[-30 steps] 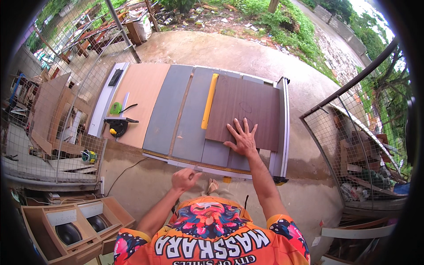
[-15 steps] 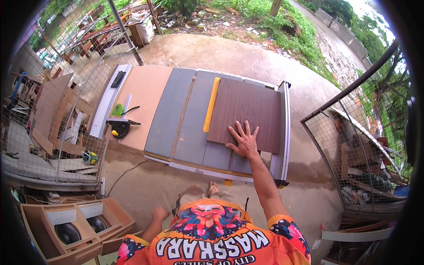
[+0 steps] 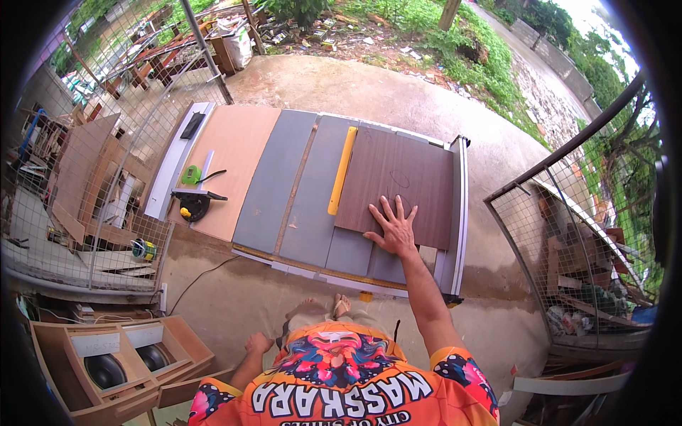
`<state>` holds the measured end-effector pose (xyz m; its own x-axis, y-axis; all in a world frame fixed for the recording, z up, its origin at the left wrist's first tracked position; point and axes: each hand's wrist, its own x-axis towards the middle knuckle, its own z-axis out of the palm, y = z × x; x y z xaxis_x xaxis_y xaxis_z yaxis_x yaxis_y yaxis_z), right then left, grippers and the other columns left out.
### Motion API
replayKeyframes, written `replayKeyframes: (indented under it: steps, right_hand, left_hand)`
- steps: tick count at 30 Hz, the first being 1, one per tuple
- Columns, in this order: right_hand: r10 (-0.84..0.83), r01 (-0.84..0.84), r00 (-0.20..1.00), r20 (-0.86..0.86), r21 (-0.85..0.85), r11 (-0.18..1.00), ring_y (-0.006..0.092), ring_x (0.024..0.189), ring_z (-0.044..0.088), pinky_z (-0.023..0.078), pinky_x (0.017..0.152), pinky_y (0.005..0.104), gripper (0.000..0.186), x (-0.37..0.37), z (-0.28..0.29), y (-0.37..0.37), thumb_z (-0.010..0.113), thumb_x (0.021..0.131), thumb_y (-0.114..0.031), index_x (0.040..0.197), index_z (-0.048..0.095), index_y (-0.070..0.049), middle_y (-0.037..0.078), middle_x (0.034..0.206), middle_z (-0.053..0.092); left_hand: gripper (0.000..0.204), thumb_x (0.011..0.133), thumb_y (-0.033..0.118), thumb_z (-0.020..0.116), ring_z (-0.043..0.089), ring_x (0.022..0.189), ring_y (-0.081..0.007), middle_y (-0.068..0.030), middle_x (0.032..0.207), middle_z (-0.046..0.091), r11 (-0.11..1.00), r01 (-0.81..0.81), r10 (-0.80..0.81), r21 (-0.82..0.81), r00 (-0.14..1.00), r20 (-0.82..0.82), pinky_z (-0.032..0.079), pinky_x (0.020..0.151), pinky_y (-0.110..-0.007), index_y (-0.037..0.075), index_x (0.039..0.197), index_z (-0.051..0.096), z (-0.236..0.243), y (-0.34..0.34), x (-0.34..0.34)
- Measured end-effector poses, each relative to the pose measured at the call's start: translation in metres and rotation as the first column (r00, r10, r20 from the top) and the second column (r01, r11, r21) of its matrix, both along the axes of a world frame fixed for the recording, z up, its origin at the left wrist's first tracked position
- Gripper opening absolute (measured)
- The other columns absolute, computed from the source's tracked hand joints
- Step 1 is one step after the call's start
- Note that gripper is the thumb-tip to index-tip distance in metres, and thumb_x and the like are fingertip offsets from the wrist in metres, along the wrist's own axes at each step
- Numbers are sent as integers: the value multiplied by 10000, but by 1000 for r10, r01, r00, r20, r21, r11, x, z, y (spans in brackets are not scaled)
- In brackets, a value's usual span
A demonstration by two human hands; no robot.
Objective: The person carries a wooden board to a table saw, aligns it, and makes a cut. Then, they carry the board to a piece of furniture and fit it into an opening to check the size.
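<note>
My right hand lies palm down with fingers spread on the near edge of a dark brown wood-grain board. A faint oval is marked on that board. It rests on a table saw with a grey top, between a yellow strip on its left and a pale metal fence rail on its right. My left hand hangs low beside my left thigh, away from the saw; its fingers are hidden.
On the left panel sit a green tape measure and a black miter gauge. Mesh gates stand at both sides, with scrap wood behind. A wooden speaker cabinet is at lower left. A cable crosses the concrete floor.
The view has shifted very slightly. My right hand stays flat on the board, and the board keeps its place beside the yellow strip.
</note>
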<state>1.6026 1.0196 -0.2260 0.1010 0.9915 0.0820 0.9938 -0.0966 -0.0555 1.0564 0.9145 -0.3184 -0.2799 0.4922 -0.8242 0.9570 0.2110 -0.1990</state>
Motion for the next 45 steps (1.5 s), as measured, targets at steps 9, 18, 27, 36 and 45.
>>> replayKeyframes:
  steps: [9, 18, 27, 36, 45]
  right_hand:
    - [-1, 1, 1000, 3, 18, 1000, 439, 1562, 194, 85, 1124, 861, 865, 3, 0, 2, 580, 851, -804, 1579, 419, -366, 64, 1694, 297]
    - [-4, 4, 1000, 0, 19, 1000, 435, 1560, 204, 85, 1126, 858, 864, 2, 5, 6, 596, 849, -793, 1579, 418, -368, 60, 1695, 299]
    - [2, -2, 1000, -2, 42, 999, 446, 1554, 212, 101, 1111, 870, 863, 8, 1, 9, 593, 846, -801, 1575, 423, -372, 60, 1692, 308]
    - [-4, 4, 1000, -4, 19, 1000, 439, 1558, 205, 94, 1119, 865, 871, 10, 1, 14, 590, 845, -806, 1580, 414, -374, 55, 1692, 305]
    - [-4, 4, 1000, -8, 20, 1000, 437, 1562, 196, 85, 1122, 866, 871, 12, 0, 18, 595, 841, -805, 1579, 415, -378, 53, 1693, 301]
  left_hand:
    - [593, 838, 483, 758, 645, 1264, -352, -176, 1372, 665, 999, -27, 27, 32, 1000, -9, 533, 1037, -476, 109, 1297, 716, 2, -3, -1]
    - [595, 840, 488, 757, 651, 1258, -355, -170, 1355, 678, 998, -21, 22, 53, 999, -24, 540, 1026, -472, 110, 1297, 718, 5, -1, -4]
    - [594, 840, 488, 749, 654, 1256, -344, -169, 1350, 683, 999, -37, 37, 36, 999, -9, 539, 1027, -466, 109, 1296, 717, 8, 1, -1]
    - [615, 822, 492, 764, 642, 1271, -343, -171, 1375, 666, 997, -71, 71, 11, 997, -3, 533, 1041, -470, 114, 1303, 711, 4, -3, -2]
    - [621, 803, 499, 777, 651, 1260, -336, -157, 1358, 679, 997, -73, 74, 18, 997, -19, 542, 1026, -467, 126, 1296, 719, 2, -5, -2]
